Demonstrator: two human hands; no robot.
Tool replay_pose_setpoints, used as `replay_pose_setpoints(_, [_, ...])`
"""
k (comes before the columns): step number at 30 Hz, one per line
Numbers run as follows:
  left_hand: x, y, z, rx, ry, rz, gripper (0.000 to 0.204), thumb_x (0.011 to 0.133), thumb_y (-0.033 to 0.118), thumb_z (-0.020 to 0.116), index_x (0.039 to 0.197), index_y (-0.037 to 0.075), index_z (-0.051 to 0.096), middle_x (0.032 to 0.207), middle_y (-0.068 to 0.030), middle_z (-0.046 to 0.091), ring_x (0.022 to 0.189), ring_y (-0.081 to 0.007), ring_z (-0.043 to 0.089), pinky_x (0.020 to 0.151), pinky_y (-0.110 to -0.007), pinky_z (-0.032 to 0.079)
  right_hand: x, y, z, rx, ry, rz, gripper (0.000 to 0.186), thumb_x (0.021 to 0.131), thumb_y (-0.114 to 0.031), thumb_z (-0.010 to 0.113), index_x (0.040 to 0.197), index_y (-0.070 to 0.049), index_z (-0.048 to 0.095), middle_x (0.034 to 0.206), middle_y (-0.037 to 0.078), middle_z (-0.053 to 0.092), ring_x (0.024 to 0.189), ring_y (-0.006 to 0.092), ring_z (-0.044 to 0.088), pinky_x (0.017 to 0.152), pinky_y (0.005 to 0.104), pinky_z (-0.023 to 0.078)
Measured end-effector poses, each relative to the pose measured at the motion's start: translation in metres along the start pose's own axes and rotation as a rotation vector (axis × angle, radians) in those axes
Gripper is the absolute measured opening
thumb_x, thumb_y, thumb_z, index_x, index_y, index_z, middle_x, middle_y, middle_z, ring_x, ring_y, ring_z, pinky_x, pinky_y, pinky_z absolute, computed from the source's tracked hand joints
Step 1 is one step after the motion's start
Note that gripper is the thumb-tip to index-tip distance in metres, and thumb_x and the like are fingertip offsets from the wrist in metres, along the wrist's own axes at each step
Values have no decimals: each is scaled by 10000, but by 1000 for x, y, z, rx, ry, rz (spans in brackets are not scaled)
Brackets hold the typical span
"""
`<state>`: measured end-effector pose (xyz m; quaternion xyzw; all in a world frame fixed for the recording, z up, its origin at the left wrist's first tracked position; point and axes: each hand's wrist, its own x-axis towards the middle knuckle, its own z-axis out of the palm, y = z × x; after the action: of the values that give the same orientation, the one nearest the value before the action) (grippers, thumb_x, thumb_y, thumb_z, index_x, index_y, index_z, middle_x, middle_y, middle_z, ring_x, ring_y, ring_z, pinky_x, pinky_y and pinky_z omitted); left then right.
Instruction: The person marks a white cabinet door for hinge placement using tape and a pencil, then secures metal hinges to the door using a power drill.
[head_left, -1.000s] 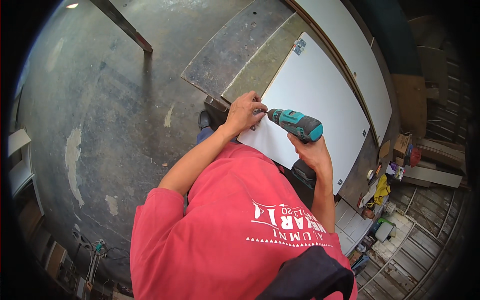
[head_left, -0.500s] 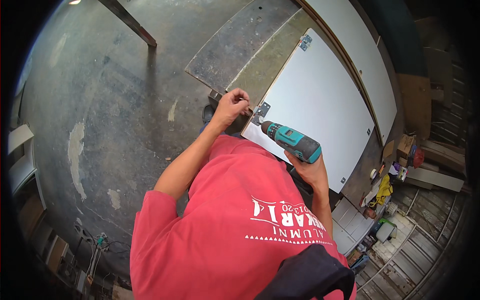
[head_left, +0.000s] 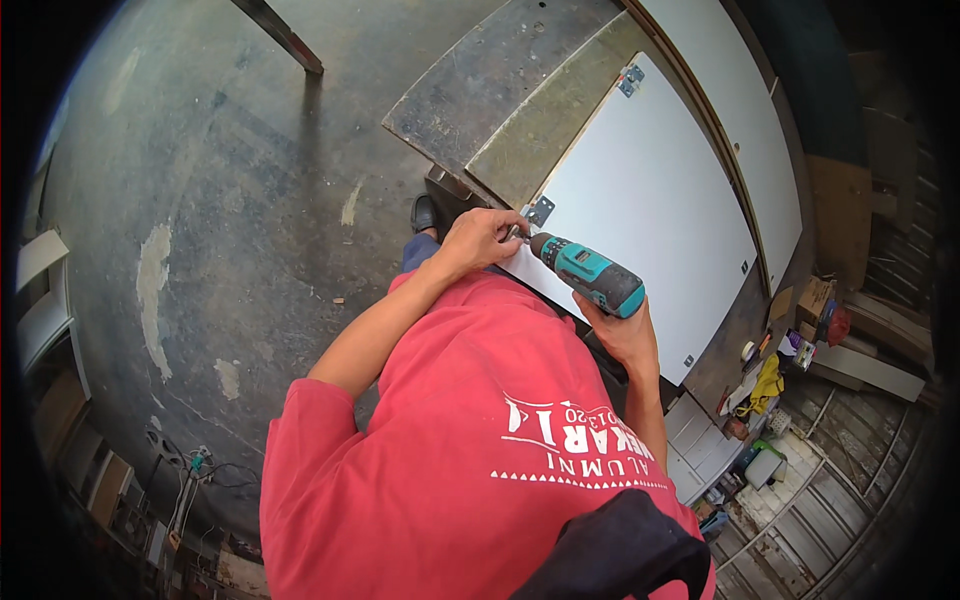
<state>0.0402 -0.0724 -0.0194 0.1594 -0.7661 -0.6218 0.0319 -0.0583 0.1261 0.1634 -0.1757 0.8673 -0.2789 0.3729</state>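
A white panel [head_left: 650,200] lies on the bench, with an upper metal hinge [head_left: 630,80] and a lower metal hinge [head_left: 539,210] along its left edge. My right hand [head_left: 620,335] grips a teal-and-black cordless drill [head_left: 590,275], whose tip points left at the lower hinge area. My left hand [head_left: 478,240] is at that hinge beside the drill tip, fingertips pinched together on something small that I cannot make out. The bit and what it meets are partly hidden by those fingers.
Worn grey boards [head_left: 480,80] lie left of the panel. Another white board [head_left: 705,90] is at the right. Tape, a yellow cloth [head_left: 768,385] and small boxes crowd the bench's right end. A post [head_left: 290,45] stands on the concrete floor [head_left: 220,250], where cables lie at lower left.
Half a second ago my left hand was raised off the hinge; now it has moved down and right to the drill tip. The drill has shifted slightly upward and right in the view.
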Motion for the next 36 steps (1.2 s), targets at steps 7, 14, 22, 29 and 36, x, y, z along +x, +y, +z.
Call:
replay_pose_setpoints(7, [6, -6, 3, 9, -29, -5, 232, 784, 191, 710, 1005, 147, 766, 604, -73, 527, 571, -241, 563, 578, -380, 444, 1, -11, 4, -50, 64, -91, 272, 854, -189, 788, 992, 37, 729, 732, 132, 720, 656, 134, 648, 634, 340, 530])
replay_pose_setpoints(14, [10, -5, -1, -2, -76, -29, 202, 788, 204, 730, 978, 154, 778, 616, -77, 555, 575, -241, 572, 578, -379, 453, 12, -16, 1, -134, 29, -6, 306, 855, -239, 778, 994, 29, 727, 713, 169, 712, 646, 218, 695, 638, 378, 535])
replay_pose_setpoints(22, [17, 0, -3, 46, -105, 43, 191, 772, 206, 743, 949, 146, 781, 645, -92, 598, 597, -256, 605, 588, -379, 471, 7, -20, -6, -99, 54, 10, 336, 848, -278, 781, 1011, 12, 732, 760, 190, 727, 703, 276, 729, 682, 399, 551])
replay_pose_setpoints(29, [17, -8, 9, 18, -89, 26, 160, 747, 157, 763, 895, 99, 764, 631, -87, 594, 581, -227, 602, 577, -363, 473, 2, -27, -9, -113, 32, 81, 349, 841, -304, 780, 990, 7, 731, 723, 181, 709, 676, 256, 717, 665, 398, 545])
replay_pose_setpoints(36, [18, -1, 12, -70, -44, -29, 153, 776, 131, 818, 831, 13, 737, 622, -90, 573, 564, -199, 567, 554, -346, 451, 12, -24, -55, 184, 77, -3, 295, 853, -195, 802, 1057, -6, 706, 719, 0, 657, 588, 108, 578, 569, 307, 499])
